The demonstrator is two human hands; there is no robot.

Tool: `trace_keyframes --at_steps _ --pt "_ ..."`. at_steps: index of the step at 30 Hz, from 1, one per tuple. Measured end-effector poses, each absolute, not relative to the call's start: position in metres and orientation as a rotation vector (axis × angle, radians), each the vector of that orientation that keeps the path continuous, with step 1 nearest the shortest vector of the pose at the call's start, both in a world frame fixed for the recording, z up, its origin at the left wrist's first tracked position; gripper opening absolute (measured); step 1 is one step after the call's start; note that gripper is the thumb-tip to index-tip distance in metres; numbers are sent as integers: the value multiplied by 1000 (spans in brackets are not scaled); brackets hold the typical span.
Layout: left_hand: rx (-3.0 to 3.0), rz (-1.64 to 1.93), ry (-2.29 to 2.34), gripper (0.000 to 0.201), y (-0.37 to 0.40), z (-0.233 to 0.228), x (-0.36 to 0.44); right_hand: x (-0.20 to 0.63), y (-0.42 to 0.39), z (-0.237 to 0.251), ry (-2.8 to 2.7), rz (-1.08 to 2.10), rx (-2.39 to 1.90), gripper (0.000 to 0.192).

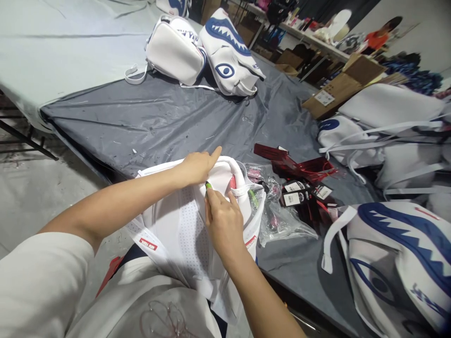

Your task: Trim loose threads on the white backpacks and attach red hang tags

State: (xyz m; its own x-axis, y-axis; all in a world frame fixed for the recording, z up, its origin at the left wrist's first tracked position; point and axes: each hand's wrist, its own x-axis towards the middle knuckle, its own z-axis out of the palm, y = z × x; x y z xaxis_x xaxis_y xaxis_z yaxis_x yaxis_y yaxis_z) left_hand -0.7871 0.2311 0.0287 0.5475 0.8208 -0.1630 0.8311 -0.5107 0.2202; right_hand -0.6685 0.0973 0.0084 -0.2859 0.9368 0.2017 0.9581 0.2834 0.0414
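A white backpack [165,220] rests in front of me at the table's edge, its dotted back panel and straps facing up. Across its upper part lies my left hand [197,166], closed on the fabric with one finger sticking out; some fingertips are hidden. My right hand [223,216] is closed around a small green-ended object [208,185], held against the backpack near its top; the rest of it is hidden in my fist. Beside that hand, a red piece [232,182] shows by the top loop. Small red labels [148,244] mark the straps.
Right of the backpack lie a clear plastic bag [282,225], red strips [296,164] and black hang tags [299,195]. Shark-face backpacks stand at the back [229,51] and right [398,263]. Beyond are a cardboard box [343,87] and a person in orange [376,41].
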Motion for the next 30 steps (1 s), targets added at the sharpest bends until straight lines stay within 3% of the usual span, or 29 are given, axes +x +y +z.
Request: trace_keyframes --at_steps 9,30 --pt "2501 -25 1372 97 235 25 -783 -668 96 10 -2401 -204 -1779 43" --pt "2475 -2 1392 93 236 22 -785 -677 105 23 -2570 -269 -1828 40"
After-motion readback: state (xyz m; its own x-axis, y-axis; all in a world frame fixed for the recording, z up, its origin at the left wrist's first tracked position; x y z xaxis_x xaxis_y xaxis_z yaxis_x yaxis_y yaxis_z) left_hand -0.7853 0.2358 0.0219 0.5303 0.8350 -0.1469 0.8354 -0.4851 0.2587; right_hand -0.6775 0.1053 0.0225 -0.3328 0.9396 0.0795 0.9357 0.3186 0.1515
